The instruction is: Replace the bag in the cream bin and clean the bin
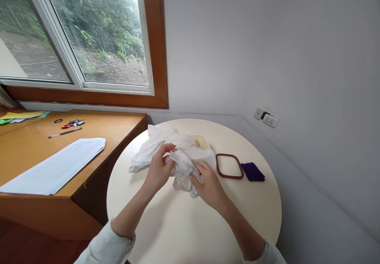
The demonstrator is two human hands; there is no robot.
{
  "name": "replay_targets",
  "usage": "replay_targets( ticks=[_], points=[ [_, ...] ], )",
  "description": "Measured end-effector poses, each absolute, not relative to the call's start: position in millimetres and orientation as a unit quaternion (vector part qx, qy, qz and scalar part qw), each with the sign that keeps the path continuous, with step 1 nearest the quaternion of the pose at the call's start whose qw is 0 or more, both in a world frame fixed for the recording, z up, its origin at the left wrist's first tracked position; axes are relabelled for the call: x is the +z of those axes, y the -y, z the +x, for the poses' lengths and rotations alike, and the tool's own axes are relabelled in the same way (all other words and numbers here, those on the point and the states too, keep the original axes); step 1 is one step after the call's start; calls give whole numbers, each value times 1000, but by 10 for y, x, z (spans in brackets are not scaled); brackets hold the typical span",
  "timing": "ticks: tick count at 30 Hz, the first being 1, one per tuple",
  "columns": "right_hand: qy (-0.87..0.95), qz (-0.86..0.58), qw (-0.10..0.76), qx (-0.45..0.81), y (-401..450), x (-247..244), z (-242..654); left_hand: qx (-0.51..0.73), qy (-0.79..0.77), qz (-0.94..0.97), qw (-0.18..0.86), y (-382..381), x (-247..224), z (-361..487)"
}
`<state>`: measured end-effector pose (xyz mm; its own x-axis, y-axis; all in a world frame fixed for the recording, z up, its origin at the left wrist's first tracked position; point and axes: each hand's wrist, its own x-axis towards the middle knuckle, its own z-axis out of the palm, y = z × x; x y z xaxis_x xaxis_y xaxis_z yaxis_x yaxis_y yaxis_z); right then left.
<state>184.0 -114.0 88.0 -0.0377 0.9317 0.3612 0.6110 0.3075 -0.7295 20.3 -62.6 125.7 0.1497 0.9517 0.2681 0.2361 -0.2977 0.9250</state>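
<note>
A thin white bag point(181, 163) is pinched by the left hand point(158, 169) between its bent fingers and thumb. It is pinched by the right hand point(210, 185) too, with the thumb and fingers close together. The bag is bunched up between the hands, over the round table point(184, 228). Both arms point(130, 212) are stretched forward and tipped in toward each other, and the wrists are kept apart.

Soft daylight from the window point(97, 34), faint shadows on the round table point(187, 224), wide-angle stretch toward edges
</note>
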Motion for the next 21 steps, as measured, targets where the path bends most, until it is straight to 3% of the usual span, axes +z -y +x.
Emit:
replay_targets(
  ticks=[6, 12, 16, 21],
  points=[
    [560, -493, 527, 406, 1095, 1133, 2111, 470, -464, 600, 452, 489, 1341, 10],
    [485, -509, 565, 432, 1015, 1337, 2388, 352, -473, 735, 335, 387, 1441, -143],
    [490, -526, 540, 439, 950, 1460, 2494, 319, -495, 756, 287, 321, 1476, -198],
    [600, -563, 427, 376, 982, 1637, 2581, 408, -469, 658, 425, 236, 1449, -224]
  ],
)
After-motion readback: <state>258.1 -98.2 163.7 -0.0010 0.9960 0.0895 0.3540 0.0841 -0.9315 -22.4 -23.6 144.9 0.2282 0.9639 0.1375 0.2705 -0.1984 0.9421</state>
